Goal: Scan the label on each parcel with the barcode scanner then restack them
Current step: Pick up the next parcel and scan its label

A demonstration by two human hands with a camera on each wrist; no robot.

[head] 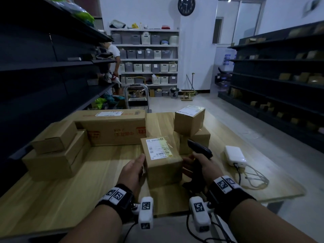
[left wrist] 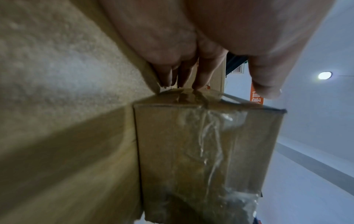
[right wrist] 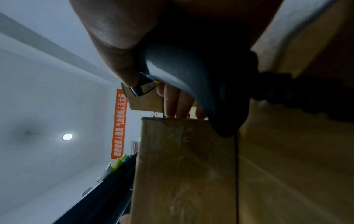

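Note:
A small cardboard parcel (head: 162, 163) with a white barcode label on top sits low over the wooden table (head: 70, 199), between my two hands. My left hand (head: 137, 165) holds its left side, thumb on the top edge. In the left wrist view the fingers (left wrist: 201, 72) lie along the taped parcel (left wrist: 201, 151). My right hand (head: 196, 163) grips the black barcode scanner (head: 199, 149) and its lower fingers press the parcel's right side. The right wrist view shows the scanner (right wrist: 191, 72) against the parcel (right wrist: 182, 166).
A long carton (head: 112, 130) lies at the back, and stacked plain boxes (head: 52, 151) stand on the left. A labelled box (head: 190, 120) tops a stack behind the scanner. A white charger (head: 235, 156) with cables (head: 254, 178) lies to the right. Dark shelves flank the aisle, and a person (head: 114, 55) stands far back.

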